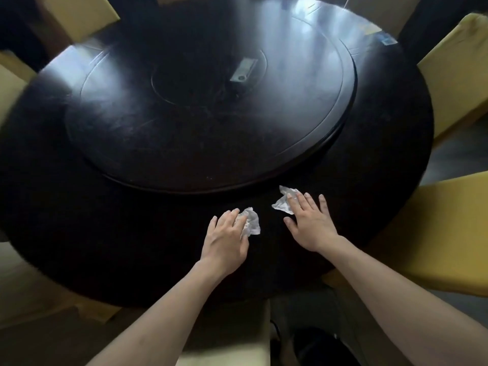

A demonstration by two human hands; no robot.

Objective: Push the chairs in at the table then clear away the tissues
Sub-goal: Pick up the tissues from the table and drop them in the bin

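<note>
Each hand covers a tissue beside the turntable [211,101]: left hand [227,239] curls on the left tissue [252,224]; right hand [310,223] lies flat, its fingertips [290,196] on the right tissue [284,202].

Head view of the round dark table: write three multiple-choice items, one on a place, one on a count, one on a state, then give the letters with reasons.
1. Where do the crumpled white tissues lie?
A. On the raised turntable
B. On the table's outer ring, near the person
C. On a chair seat

2. How many tissues show on the table?
A. One
B. Two
C. Four

3. How does the right hand meet its tissue?
A. Straight, spread fingers rest on it
B. It is lifted clear in a fist
C. The hand is far from it

Answers: B, the left tissue and right tissue lie on the round dark wooden table, short of the round dark turntable. B, only those two show. A, the right hand has flat fingers over one edge; the left hand covers the other tissue.
</note>
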